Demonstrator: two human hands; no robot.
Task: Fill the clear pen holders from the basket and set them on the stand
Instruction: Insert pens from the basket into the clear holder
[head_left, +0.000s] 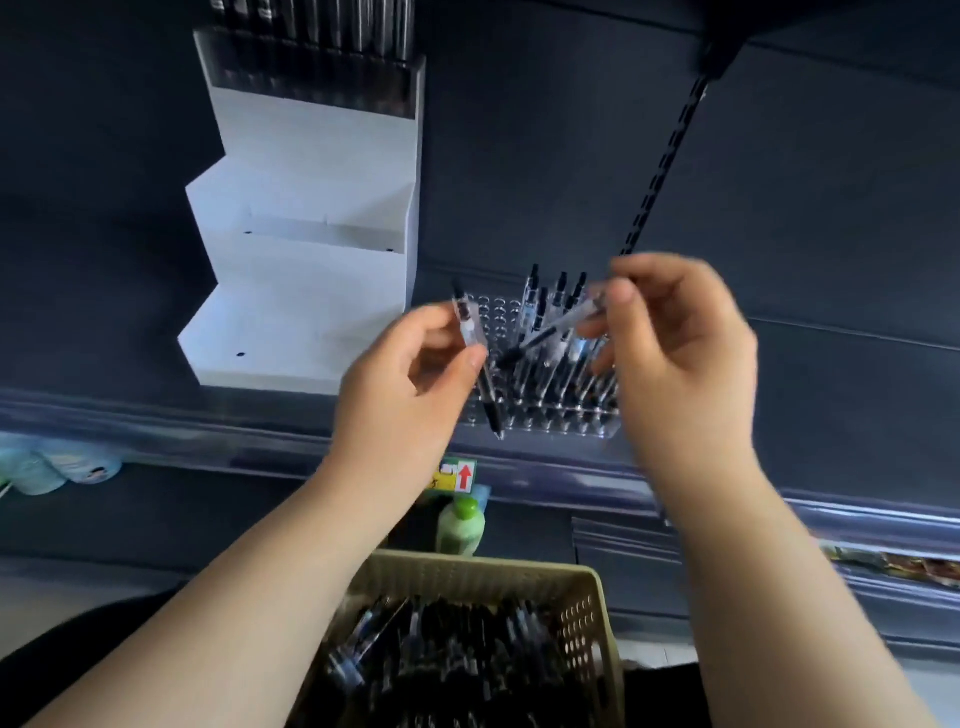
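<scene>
Just behind the fingers (475, 358) stands the part-filled holder (566, 423), while the left hand (405, 384) and right hand (675, 353) each pinch a light, stiff, slick-looking pen (467, 325) at its barrel, probably the surest place to hold it.

The light is dim and bluish: the shelf (779, 208) is nearly black, while the white stand (306, 291) and the bare forearms catch the most light, with no hard shadows. Motion blur smears the right hand (675, 353) and its pen (550, 330), and the basket (467, 571) is soft. The rail (156, 426) bows towards the edges.
</scene>
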